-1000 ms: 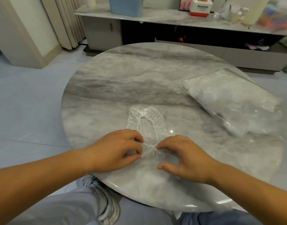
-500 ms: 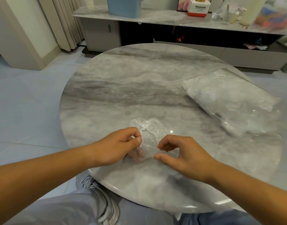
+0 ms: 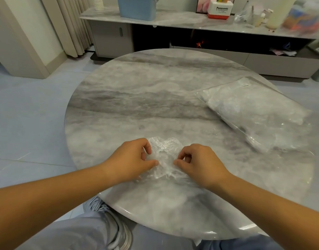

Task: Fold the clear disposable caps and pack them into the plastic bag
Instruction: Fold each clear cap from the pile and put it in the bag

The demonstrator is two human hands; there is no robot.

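- Head view, counts: one clear cap (image 3: 164,156), one plastic bag (image 3: 254,112) and two hands are seen on one round marble desk (image 3: 137,98). The bag is stuffed with crumpled clear film; how many pieces are inside cannot be counted.
- Head view, the cap: it is bunched into a crinkled wad to the left of the plastic bag and nearer the person, well apart from it. A rounded lobe is turned away from the person. The wad is about as wide as it is deep, so no long axis can be told.
- Head view, the bag: it lies flat near the desk's right edge, its long axis running from far-left to near-right.
- Head view, the hands: the cap's left side is pinched by the left hand (image 3: 131,159) between thumb and curled fingers, and its right side is pinched the same way by the right hand (image 3: 198,161). The two thumbs are pointed at each other across the film.
- Head view, beyond the bag: one blue tub (image 3: 137,8) is stood on a low cabinet (image 3: 111,37).
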